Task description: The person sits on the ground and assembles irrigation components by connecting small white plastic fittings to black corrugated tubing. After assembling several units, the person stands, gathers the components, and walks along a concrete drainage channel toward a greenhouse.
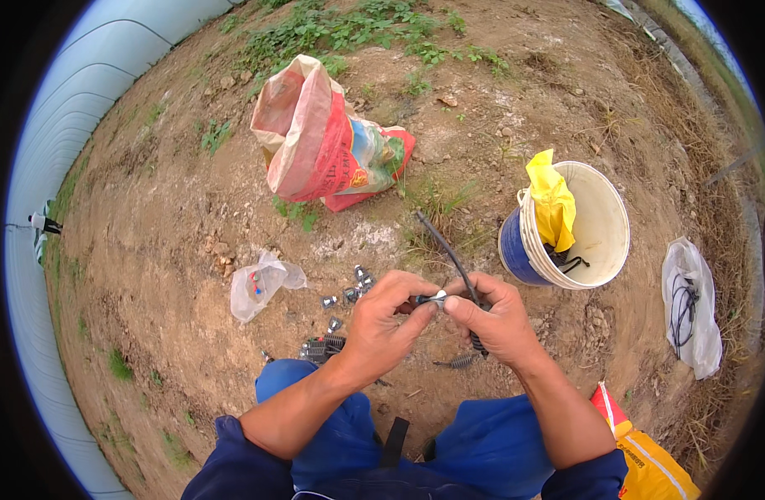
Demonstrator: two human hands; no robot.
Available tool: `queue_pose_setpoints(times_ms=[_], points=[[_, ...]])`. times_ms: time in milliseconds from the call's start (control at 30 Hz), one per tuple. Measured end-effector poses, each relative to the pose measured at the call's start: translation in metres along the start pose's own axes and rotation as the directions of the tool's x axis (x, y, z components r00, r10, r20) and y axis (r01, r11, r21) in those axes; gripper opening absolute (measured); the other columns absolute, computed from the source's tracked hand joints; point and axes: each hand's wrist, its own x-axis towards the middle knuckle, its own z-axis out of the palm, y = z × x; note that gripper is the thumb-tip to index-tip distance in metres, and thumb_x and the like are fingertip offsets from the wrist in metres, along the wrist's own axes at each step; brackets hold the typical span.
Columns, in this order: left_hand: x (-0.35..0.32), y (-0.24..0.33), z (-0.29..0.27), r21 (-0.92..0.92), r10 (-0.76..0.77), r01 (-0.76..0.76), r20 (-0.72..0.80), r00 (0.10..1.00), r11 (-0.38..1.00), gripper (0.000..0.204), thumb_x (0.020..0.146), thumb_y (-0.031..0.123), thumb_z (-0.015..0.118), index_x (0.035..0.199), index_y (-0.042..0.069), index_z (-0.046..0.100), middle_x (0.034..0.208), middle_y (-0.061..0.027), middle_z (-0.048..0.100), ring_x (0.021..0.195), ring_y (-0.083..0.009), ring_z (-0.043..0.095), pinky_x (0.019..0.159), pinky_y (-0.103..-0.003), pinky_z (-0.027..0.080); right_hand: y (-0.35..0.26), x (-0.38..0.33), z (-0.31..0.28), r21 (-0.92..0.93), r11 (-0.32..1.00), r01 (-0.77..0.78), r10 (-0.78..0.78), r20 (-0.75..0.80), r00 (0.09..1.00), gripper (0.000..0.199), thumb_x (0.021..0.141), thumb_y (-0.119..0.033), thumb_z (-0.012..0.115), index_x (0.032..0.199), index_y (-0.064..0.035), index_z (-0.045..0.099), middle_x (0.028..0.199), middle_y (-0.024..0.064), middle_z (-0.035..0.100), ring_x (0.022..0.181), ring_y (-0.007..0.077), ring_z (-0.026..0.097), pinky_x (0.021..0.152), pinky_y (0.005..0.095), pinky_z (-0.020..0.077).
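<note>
A small black-and-white fitting (440,297) is pinched above brown soil (174,250) by the nearly closed grips of the left hand (384,321) and right hand (497,321), apparently for steadiness; a slim black tube (441,239) is tucked in the right.

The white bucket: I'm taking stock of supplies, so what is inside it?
A yellow sheet droops over the left rim into the white bucket, with a dark, cord-like item showing at its lower end. Whatever the sheet covers cannot be seen.
</note>
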Motion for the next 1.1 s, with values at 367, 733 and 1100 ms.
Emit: queue_pose_setpoints(times_ms=[367, 733, 1100], points=[[-0.009, -0.077, 0.019, 0.381, -0.181, 0.137, 0.082, 0.980, 0.914, 0.026, 0.083, 0.007, 0.069, 0.107, -0.002, 0.066, 0.089, -0.0161, 0.063, 0.078, -0.0287, 0.063, 0.071, -0.038, 0.052, 0.029, 0.019, -0.015, -0.226, 0.973, -0.043, 0.014, -0.129, 0.992, 0.029, 0.100, -0.029, 0.057, 0.102, -0.0014, 0.063, 0.077, 0.0013, 0.062, 0.059, 0.0053, 0.052, 0.051, 0.0222, 0.0435], [-0.122, -0.219, 0.095, 0.380, -0.731, 0.680, -0.014, 0.682, 0.627, 0.026, 0.085, 0.021, 0.066, 0.106, 0.006, 0.069, 0.101, -0.0234, 0.068, 0.096, -0.0406, 0.065, 0.084, -0.049, 0.052, 0.031, 0.012, -0.001, -0.355, 0.934, -0.025, -0.016, -0.112, 0.994, 0.026, 0.097, -0.027, 0.063, 0.088, -0.0022, 0.062, 0.068, -0.0045, 0.053, 0.061, 0.0037, 0.045, 0.054, 0.0225, 0.0359], [-0.089, -0.272, -0.012, 0.465, -0.534, 0.825, -0.631, 0.563, 0.321, 0.018, 0.085, 0.018, 0.065, 0.098, 0.006, 0.065, 0.108, -0.0199, 0.058, 0.104, -0.0395, 0.059, 0.084, -0.050, 0.051, 0.025, 0.010, -0.004, -0.408, 0.913, 0.027, -0.070, -0.089, 0.994, 0.024, 0.096, -0.024, 0.063, 0.089, -0.0012, 0.063, 0.067, -0.0027, 0.053, 0.064, 0.0055, 0.044, 0.056, 0.0254, 0.0365]])
